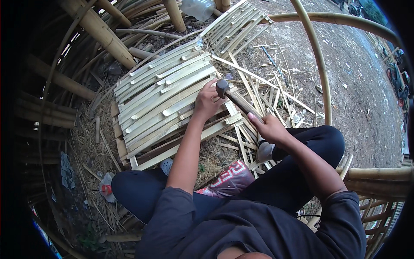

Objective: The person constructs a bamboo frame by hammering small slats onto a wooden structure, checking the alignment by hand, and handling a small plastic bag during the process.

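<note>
My right hand [271, 128] is closed around the wooden handle of a hammer [243, 105]. The dark metal hammer head is up beside my left hand, over the right end of a slatted bamboo panel [168, 97]. My left hand [208, 101] rests at that panel's right edge with its fingers bent together at a slat end; whatever they pinch is too small to make out. Pale split bamboo slats lie side by side across the panel, some with curled ends. One separate bamboo strip [189, 144] runs along the near side.
Loose bamboo strips [254, 86] are strewn to the right of the panel. A second slatted panel [235, 28] lies beyond it. Thick bamboo poles [103, 34] stand at the far left, and a curved pole [319, 56] rises at the right. A printed bag [230, 179] lies between my legs.
</note>
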### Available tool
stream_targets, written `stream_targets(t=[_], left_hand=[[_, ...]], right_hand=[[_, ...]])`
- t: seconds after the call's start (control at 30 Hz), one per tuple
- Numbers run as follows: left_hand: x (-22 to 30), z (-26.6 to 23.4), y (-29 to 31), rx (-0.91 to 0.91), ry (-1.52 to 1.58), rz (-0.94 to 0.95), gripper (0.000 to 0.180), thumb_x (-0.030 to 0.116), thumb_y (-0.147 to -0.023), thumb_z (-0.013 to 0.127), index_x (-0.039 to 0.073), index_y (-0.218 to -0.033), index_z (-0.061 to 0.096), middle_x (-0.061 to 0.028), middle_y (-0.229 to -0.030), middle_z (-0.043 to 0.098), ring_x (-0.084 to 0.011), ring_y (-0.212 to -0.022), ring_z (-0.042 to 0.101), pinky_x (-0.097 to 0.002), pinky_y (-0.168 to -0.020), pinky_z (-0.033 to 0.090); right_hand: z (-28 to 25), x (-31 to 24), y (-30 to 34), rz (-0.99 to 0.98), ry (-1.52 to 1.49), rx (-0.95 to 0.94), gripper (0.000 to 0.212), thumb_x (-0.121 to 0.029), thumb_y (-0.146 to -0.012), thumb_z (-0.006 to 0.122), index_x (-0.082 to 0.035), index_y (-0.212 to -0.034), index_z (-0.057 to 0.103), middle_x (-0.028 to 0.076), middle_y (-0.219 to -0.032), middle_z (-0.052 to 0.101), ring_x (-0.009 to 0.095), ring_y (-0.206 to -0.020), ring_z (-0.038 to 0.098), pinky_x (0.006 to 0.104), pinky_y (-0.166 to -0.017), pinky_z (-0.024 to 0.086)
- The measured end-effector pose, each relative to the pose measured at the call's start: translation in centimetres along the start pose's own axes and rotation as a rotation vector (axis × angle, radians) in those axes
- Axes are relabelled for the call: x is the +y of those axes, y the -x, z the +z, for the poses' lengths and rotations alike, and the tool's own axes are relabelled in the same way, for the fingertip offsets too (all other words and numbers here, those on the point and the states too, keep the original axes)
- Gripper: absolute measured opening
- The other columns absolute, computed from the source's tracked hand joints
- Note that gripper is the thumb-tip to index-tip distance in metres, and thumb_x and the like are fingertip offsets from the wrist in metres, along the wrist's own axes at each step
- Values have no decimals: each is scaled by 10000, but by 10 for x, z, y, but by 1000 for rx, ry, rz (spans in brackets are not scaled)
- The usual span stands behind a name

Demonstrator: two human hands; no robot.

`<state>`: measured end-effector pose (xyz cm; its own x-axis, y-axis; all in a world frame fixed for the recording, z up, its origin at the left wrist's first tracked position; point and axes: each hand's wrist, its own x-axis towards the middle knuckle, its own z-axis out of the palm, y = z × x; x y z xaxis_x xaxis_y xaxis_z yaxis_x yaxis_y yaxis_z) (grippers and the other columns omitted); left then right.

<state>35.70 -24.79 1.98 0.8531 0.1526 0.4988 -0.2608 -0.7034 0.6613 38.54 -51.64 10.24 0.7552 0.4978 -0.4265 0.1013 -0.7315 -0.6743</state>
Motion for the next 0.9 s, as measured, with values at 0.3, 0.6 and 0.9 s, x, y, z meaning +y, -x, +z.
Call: stream_targets(t=[0.3, 0.6, 0.9], left_hand=[[-4, 3, 2, -26, -69, -76, 164, 131, -723, 897, 127, -869, 822, -63, -1266, 721, -342, -1422, 475, -436, -1149, 441], [-4, 4, 0, -58, -97, -36, 207, 108, -751, 879, 149, -949, 836, -55, -1228, 733, -326, -1424, 473, -433, -1163, 408], [-6, 2, 2, -61, -90, -11, 165, 140, -765, 879, 104, -919, 833, -50, -1122, 767, -297, -1365, 542, -389, -1089, 463]], right_hand=[[-6, -19, 10, 140, 20, -7, 819, -725, -960, 518, 32, -667, 627, 121, -590, 566, 239, -575, 579, 412, -571, 455], [-5, -13, 12, 142, 52, 11, 813, -710, -974, 518, -13, -558, 566, 46, -496, 498, 176, -450, 517, 377, -453, 419], [-12, -26, 13, 227, 13, -48, 866, -718, -949, 520, 110, -763, 689, 251, -703, 671, 348, -715, 712, 468, -702, 538]])
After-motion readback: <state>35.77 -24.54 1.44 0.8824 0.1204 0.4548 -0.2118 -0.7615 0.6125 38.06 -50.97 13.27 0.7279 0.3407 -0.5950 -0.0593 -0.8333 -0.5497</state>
